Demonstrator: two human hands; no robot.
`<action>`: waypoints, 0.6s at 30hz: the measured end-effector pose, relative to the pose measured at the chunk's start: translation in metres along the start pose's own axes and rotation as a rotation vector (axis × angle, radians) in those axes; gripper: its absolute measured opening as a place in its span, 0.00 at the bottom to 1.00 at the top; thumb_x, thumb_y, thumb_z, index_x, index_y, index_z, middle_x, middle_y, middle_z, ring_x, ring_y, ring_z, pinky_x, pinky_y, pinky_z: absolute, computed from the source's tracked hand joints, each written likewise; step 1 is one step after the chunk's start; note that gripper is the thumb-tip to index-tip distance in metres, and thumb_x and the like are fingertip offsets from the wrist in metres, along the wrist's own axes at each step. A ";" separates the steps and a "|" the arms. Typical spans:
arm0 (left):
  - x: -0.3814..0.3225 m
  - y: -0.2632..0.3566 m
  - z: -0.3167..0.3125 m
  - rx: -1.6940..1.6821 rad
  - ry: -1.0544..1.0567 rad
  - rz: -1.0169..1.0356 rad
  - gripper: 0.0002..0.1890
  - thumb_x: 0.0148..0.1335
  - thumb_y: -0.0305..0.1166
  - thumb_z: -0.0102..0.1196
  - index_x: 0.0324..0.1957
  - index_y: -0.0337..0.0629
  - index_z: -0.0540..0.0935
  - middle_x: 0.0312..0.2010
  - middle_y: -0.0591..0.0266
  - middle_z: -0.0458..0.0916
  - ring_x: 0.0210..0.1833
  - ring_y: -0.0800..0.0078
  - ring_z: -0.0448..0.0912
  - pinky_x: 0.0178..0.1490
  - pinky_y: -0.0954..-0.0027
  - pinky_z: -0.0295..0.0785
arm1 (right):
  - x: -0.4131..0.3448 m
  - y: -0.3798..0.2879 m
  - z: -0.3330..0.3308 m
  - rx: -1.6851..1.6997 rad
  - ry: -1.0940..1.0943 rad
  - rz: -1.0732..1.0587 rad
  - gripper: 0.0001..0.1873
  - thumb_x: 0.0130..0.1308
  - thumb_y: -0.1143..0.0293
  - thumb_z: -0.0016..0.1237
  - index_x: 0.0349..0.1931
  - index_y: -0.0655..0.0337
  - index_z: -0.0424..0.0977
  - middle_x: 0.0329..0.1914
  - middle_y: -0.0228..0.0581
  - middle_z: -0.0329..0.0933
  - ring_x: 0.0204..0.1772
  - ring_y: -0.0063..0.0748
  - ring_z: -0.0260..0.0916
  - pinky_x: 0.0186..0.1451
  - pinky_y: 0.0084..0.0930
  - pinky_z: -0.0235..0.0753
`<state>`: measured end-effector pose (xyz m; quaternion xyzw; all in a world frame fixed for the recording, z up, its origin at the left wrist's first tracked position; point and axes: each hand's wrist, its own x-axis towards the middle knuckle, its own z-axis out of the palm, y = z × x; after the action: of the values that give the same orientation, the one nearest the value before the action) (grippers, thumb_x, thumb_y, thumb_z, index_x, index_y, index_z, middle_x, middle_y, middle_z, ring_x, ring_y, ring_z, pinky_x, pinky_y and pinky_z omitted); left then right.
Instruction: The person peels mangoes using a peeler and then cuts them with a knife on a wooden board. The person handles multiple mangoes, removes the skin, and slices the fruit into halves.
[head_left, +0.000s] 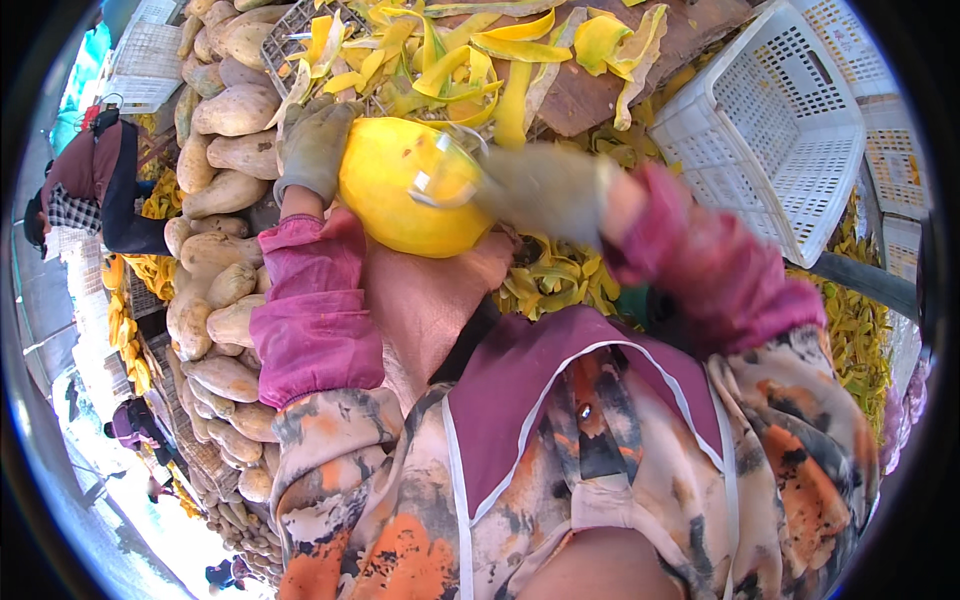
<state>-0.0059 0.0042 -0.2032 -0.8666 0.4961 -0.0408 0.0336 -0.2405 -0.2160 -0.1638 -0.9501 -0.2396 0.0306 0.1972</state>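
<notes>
A large yellow squash (401, 199), its visible side mostly peeled, rests in front of me over a pink cloth (431, 300) on my lap. My left hand (315, 146), in a dirty work glove, holds the squash from its left end. On the other side, my gloved right hand (547, 187) is blurred by motion. It grips a peeler (446, 176), whose bright blade part lies against the upper right of the squash. The peeler's handle is hidden in the glove.
Unpeeled squashes (232, 172) are piled along my left. Yellow peels (450, 67) cover a crate and a brown board (577, 101) ahead. A white plastic crate (780, 127) stands tilted at right, above more peelings (555, 277). Another person (97, 172) bends over at far left.
</notes>
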 end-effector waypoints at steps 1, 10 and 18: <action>-0.001 0.000 0.001 0.015 0.037 -0.011 0.16 0.65 0.33 0.44 0.50 0.51 0.82 0.52 0.55 0.81 0.61 0.56 0.73 0.65 0.59 0.64 | -0.022 -0.015 0.010 0.104 0.019 0.108 0.15 0.62 0.69 0.47 0.48 0.63 0.74 0.30 0.52 0.76 0.38 0.54 0.79 0.43 0.44 0.78; -0.009 -0.005 0.013 0.007 0.167 -0.091 0.16 0.66 0.36 0.43 0.48 0.54 0.83 0.53 0.60 0.82 0.62 0.58 0.72 0.65 0.61 0.64 | -0.033 0.005 0.090 0.954 0.406 0.511 0.16 0.73 0.62 0.38 0.51 0.64 0.71 0.41 0.52 0.76 0.46 0.52 0.76 0.50 0.37 0.74; -0.032 0.019 0.002 -0.203 0.527 -0.163 0.14 0.65 0.33 0.47 0.48 0.45 0.83 0.53 0.49 0.79 0.59 0.51 0.72 0.64 0.57 0.64 | -0.003 0.005 0.073 0.479 0.644 0.354 0.09 0.64 0.70 0.44 0.41 0.63 0.73 0.43 0.54 0.73 0.46 0.55 0.74 0.50 0.44 0.73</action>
<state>-0.0380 0.0219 -0.2083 -0.8621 0.4181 -0.2171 -0.1866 -0.2521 -0.1955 -0.2329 -0.8650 0.0143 -0.1792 0.4685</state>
